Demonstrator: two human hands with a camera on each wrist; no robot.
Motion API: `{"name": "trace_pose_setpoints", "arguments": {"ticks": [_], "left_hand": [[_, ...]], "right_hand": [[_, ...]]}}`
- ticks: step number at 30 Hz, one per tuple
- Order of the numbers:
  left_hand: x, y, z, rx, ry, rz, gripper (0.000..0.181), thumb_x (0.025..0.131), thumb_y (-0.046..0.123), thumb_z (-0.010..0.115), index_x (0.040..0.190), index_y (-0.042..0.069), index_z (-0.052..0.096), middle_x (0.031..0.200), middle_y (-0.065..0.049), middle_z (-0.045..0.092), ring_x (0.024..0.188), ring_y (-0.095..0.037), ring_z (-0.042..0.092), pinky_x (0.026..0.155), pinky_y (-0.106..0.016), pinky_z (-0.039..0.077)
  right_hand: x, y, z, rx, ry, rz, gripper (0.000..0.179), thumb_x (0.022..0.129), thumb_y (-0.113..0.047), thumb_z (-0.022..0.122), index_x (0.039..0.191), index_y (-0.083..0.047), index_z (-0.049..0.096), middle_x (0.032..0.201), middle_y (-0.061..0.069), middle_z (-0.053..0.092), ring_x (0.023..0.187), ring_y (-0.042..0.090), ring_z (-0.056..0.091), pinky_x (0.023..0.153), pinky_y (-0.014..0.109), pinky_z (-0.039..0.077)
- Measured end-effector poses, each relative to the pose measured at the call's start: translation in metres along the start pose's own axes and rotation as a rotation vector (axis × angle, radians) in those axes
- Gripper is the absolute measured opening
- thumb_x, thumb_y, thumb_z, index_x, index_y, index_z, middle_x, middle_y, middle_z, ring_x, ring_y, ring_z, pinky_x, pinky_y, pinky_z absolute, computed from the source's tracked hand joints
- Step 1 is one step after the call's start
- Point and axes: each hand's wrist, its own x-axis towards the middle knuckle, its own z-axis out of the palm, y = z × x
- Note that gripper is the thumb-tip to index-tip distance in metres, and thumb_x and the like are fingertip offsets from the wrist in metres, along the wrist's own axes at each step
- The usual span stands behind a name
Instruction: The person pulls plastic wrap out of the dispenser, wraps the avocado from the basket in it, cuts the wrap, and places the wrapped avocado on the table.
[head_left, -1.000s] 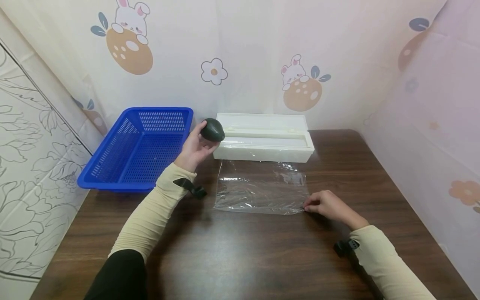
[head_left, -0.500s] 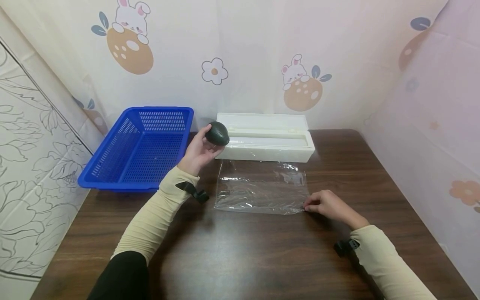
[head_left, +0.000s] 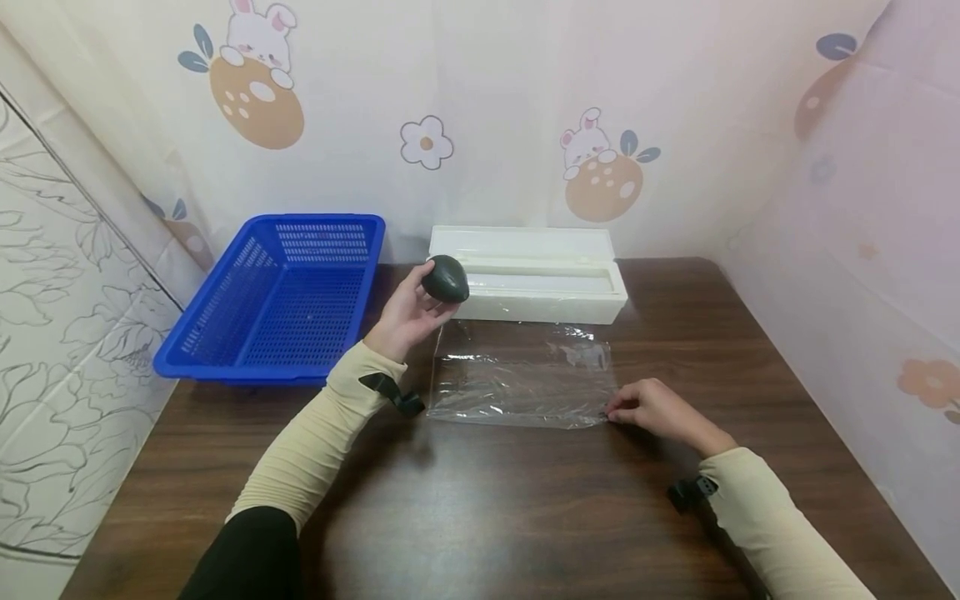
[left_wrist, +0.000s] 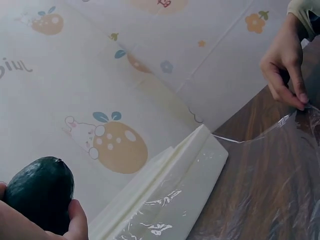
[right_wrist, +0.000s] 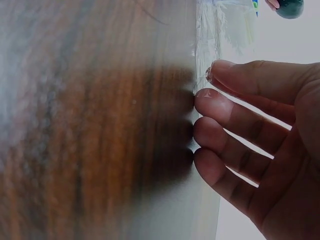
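Observation:
My left hand grips a dark green avocado, held up in front of the left end of a white cling film box. In the left wrist view the avocado sits between the thumb and fingers. A sheet of clear cling film runs from the box toward me over the table. My right hand pinches the film's near right corner between thumb and index finger. In the right wrist view, the other fingertips of that hand touch the wooden surface.
A blue plastic basket stands at the back left of the brown wooden table. The box's lid is raised against the patterned curtain behind.
My left hand has moved right and slightly toward me with the avocado, from beside the box to in front of its left end. My right hand stays at the film's corner.

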Motion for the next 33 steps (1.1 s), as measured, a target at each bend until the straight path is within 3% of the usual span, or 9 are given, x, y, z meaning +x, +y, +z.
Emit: {"name": "trace_pose_setpoints", "arguments": {"ticks": [7, 12, 22, 33], "left_hand": [[0.002, -0.012, 0.001, 0.067, 0.019, 0.001, 0.05, 0.096, 0.028, 0.059, 0.139, 0.009, 0.042, 0.14, -0.017, 0.041, 0.139, -0.029, 0.038, 0.117, -0.038, 0.032], [0.005, -0.021, -0.002, 0.066, 0.03, -0.015, 0.057, 0.096, 0.028, 0.06, 0.144, 0.009, 0.038, 0.148, -0.019, 0.035, 0.14, -0.03, 0.038, 0.117, -0.039, 0.033], [0.01, -0.037, -0.011, 0.066, 0.032, -0.054, 0.055, 0.096, 0.027, 0.059, 0.143, 0.007, 0.04, 0.152, -0.021, 0.034, 0.141, -0.031, 0.037, 0.117, -0.04, 0.032], [0.016, -0.051, -0.018, 0.129, 0.004, -0.075, 0.057, 0.097, 0.027, 0.057, 0.147, 0.007, 0.038, 0.154, -0.018, 0.034, 0.142, -0.032, 0.034, 0.118, -0.041, 0.031]], "right_hand": [[0.0, -0.001, -0.001, -0.012, -0.001, -0.006, 0.008, 0.086, -0.007, 0.07, 0.086, -0.013, 0.077, 0.087, -0.001, 0.074, 0.081, 0.011, 0.065, 0.07, 0.028, 0.052], [-0.001, -0.002, -0.001, -0.016, 0.003, -0.02, 0.007, 0.086, -0.008, 0.071, 0.085, -0.013, 0.076, 0.086, -0.001, 0.074, 0.081, 0.012, 0.066, 0.07, 0.029, 0.052], [0.0, -0.002, 0.0, -0.02, 0.007, -0.022, 0.007, 0.086, -0.008, 0.071, 0.085, -0.013, 0.076, 0.086, -0.002, 0.074, 0.081, 0.01, 0.066, 0.071, 0.029, 0.052], [0.0, -0.001, 0.001, -0.021, 0.004, -0.024, 0.007, 0.086, -0.009, 0.071, 0.085, -0.014, 0.076, 0.086, -0.002, 0.074, 0.08, 0.01, 0.065, 0.07, 0.028, 0.051]]}}
